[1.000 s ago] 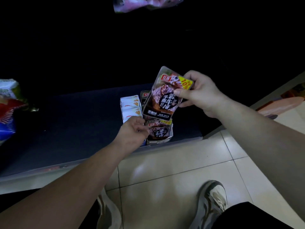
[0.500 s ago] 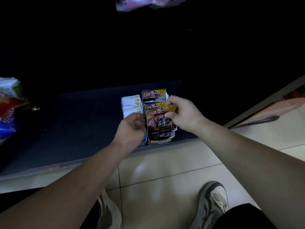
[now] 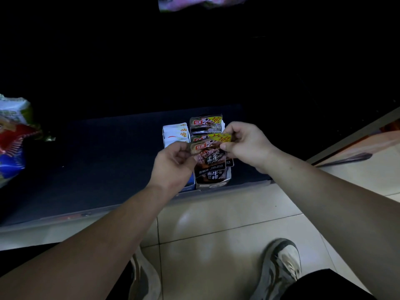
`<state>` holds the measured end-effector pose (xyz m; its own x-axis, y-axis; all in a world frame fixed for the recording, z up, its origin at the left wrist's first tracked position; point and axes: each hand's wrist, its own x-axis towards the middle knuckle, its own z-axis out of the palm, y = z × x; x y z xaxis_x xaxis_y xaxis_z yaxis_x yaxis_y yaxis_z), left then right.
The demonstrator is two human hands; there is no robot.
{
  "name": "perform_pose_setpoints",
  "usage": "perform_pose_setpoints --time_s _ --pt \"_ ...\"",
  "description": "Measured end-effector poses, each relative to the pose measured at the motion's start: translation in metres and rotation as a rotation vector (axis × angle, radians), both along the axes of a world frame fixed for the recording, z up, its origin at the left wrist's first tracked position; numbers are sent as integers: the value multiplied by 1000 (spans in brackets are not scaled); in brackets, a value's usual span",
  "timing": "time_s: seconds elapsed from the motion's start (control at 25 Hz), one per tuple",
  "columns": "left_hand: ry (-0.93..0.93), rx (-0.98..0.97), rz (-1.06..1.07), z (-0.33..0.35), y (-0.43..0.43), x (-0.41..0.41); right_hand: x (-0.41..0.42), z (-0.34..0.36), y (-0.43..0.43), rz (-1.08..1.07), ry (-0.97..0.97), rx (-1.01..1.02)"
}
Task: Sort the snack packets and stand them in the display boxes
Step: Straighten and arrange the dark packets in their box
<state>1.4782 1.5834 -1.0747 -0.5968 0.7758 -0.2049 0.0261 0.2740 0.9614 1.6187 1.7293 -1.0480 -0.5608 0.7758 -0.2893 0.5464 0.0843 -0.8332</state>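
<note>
Now seating front dark packet (image 3: 208, 155) into dark display box (image 3: 213, 185) at the front edge of the low shelf (image 3: 97, 161), just beside a second box of white packets (image 3: 175, 135). Holding it upright, label toward the camera, lower part down behind the box's front wall, ahead of more dark packets (image 3: 205, 124) standing in the same box. Judgement on doing this well: lower both top corners evenly to land the bottom seam flat; hold the face parallel to the front wall; avoid dragging the pouch behind forward or creasing the top seal; let go only once standing unaided; nudge the row back if leaning. Likely to buckle if pushed from the top alone, being a thin pouch. Cannot confirm contact of bottom edge with box floor. Pose: pinching top-left corner with left hand (image 3: 173, 163), thumb against curled fingers (image 3: 180, 155); pinching top-right corner, by the yellow 10% flash, with right hand (image 3: 244, 144) in the same curled grip. Reaching in with both forearms from the floor side, hands close together, one on each side of the pouch.
</note>
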Motion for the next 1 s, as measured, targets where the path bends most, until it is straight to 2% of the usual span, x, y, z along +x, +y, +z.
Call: perform_pose_setpoints --time_s 0.24,0.48,0.64,0.76,0.88,1.0 --pt "3 -111 -50 -13 -3 3 8 -15 -8 -60 -107 -20" --pt "-12 -72 -27 -9 -2 2 7 -23 -12 -133 -133 -39" --pt "-10 -39 -94 -7 -2 10 20 -26 -8 -1 -209 -46" --pt "6 -53 -149 -9 -1 13 24 -24 -8 79 -232 58" --pt "132 -143 -157 -23 -2 11 20 -20 -10 98 -220 256" --pt "185 -148 -140 -28 2 10 6 -16 -6 264 -291 379"
